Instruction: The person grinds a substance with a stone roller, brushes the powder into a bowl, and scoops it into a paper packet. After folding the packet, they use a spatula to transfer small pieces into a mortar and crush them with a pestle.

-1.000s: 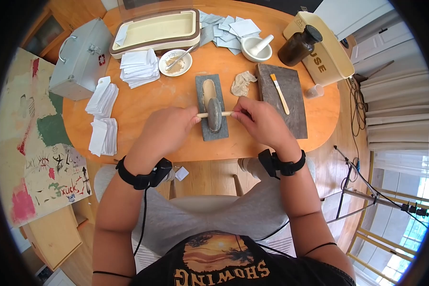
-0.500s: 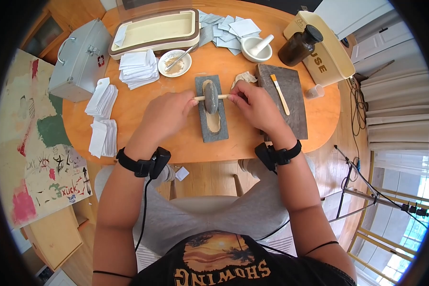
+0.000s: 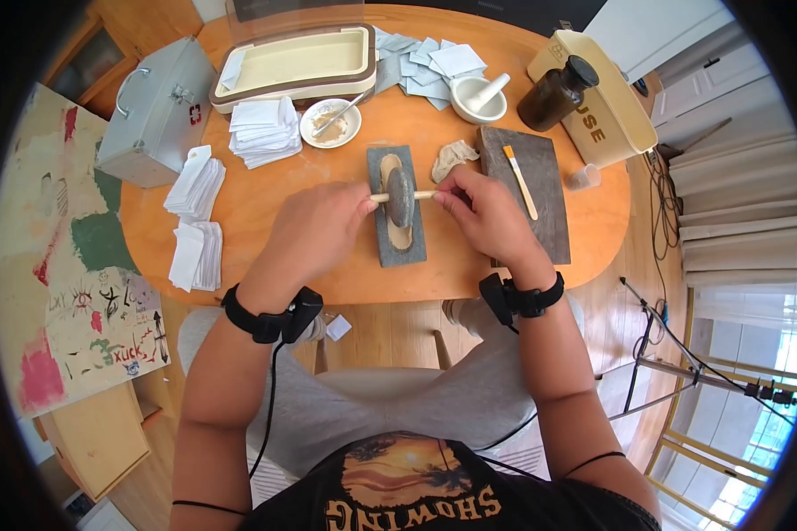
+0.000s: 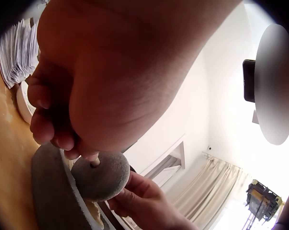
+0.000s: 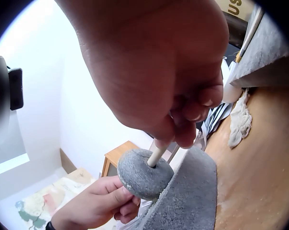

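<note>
A grey stone grinding wheel stands upright in the long groove of a stone grinding trough. Pale tan powder lines that groove on both sides of the wheel. Through the wheel's centre runs a light wooden rod. My left hand grips the rod's left end, and my right hand pinches its right end between thumb and fingers. In the right wrist view the wheel sits low in the trough, with the rod jutting from its hub.
Right of the trough lie a crumpled cloth and a dark slab bearing a brush. Behind stand a powder dish, a mortar, and a brown bottle. White paper packets are stacked left, near a metal case.
Both hands rolled the wheel from the near part of the groove to the far part, then partway back toward the body. Their hold on the rod stays the same.
</note>
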A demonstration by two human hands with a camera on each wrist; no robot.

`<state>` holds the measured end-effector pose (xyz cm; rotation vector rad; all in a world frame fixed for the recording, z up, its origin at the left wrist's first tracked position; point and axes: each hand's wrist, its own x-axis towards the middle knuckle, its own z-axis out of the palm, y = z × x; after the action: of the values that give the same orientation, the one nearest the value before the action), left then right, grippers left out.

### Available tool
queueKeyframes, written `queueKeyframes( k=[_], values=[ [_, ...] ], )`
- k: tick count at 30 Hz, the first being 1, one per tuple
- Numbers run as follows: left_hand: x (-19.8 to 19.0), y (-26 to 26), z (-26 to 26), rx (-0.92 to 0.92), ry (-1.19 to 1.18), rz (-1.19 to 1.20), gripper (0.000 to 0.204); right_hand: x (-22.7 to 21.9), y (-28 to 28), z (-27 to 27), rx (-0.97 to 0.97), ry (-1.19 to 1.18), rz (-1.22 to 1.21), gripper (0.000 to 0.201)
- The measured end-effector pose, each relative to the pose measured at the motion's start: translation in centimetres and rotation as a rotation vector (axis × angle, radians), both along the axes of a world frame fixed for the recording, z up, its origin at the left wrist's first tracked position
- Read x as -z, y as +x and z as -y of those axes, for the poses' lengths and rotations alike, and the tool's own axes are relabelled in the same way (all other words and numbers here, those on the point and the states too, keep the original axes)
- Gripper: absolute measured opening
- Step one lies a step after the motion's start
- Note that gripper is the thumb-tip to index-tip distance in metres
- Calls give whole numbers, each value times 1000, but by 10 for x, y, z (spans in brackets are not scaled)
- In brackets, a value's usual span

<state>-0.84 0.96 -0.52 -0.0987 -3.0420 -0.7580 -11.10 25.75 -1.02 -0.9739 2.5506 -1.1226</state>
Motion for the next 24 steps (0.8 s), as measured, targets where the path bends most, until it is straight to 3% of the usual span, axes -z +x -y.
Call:
queueKeyframes(
  k=[9, 16, 24],
  values=[
    [9, -23, 9, -117, 72, -117, 24, 23, -19, 24, 144, -190, -34, 16],
    [22, -26, 12, -89, -8, -151, 28, 24, -21, 23, 123, -89, -41, 17],
    [15, -16, 11, -65, -31, 10, 25, 18, -11, 16, 61, -10, -35, 16]
  ],
)
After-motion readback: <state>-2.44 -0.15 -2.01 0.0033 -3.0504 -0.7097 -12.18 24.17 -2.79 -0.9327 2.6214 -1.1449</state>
